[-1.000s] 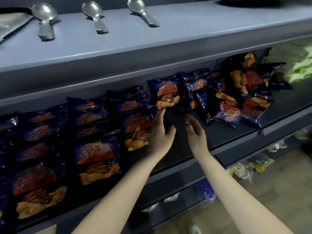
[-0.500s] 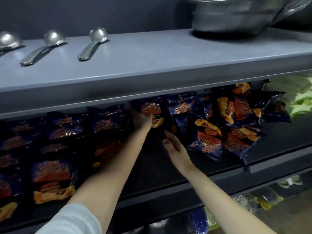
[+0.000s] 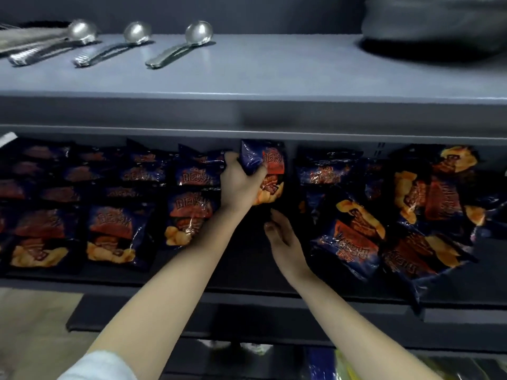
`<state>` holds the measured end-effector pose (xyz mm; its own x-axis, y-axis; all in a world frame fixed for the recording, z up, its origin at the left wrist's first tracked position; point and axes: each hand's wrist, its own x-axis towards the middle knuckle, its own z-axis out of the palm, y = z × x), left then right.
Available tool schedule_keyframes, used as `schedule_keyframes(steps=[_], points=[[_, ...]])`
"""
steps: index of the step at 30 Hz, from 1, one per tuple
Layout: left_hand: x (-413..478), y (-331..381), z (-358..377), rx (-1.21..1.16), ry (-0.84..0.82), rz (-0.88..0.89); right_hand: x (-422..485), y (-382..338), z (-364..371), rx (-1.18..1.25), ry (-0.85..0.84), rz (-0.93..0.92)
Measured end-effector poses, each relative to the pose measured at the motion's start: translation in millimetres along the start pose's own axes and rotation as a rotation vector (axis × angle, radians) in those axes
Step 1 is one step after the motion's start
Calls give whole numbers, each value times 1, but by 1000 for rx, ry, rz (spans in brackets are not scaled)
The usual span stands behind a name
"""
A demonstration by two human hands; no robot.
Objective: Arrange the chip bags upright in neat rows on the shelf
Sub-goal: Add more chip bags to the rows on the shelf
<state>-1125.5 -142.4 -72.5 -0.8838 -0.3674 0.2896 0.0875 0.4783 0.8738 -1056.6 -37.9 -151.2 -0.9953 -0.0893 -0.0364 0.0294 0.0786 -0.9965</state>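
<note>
Dark blue chip bags with orange-red print fill the middle shelf (image 3: pixel 247 272). On the left they stand in rows (image 3: pixel 115 234). On the right a loose heap (image 3: pixel 384 229) lies tilted and overlapping. My left hand (image 3: pixel 238 182) grips one bag (image 3: pixel 270 171) by its left edge and holds it upright at the back of the gap between rows and heap. My right hand (image 3: pixel 282 237) hovers just below that bag with relaxed fingers, holding nothing.
The grey shelf above (image 3: pixel 274 78) carries three metal spoons (image 3: pixel 175 48) and a large dark bowl (image 3: pixel 433 26) at the right. Its front lip overhangs the bags. A lower shelf (image 3: pixel 247 325) holds more packets. Bare dark shelf floor shows in front of the held bag.
The view has swung and closed in on the shelf. My left hand's fingers have closed round the bag at the back. My right hand has stayed just below it.
</note>
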Motion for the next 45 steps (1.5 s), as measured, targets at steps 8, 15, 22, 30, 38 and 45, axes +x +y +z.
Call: schedule_keyframes(steps=[8,15,22,30,38,45], points=[[-28,-25,-90,-283,-121,-124,20,-21,13,185,15,-63],[-49,-59,-116,-261,-189,-181,22,-23,34,269,-286,-59],[-68,-76,-130,2,-163,-44,1,-12,67,239,-119,-33],[-104,-128,-130,386,-181,305,-23,9,111,118,47,-21],[-107,-159,-142,541,-277,351,-23,21,138,-83,217,-79],[-115,-181,-152,591,-388,329,-19,23,139,-314,304,-89]])
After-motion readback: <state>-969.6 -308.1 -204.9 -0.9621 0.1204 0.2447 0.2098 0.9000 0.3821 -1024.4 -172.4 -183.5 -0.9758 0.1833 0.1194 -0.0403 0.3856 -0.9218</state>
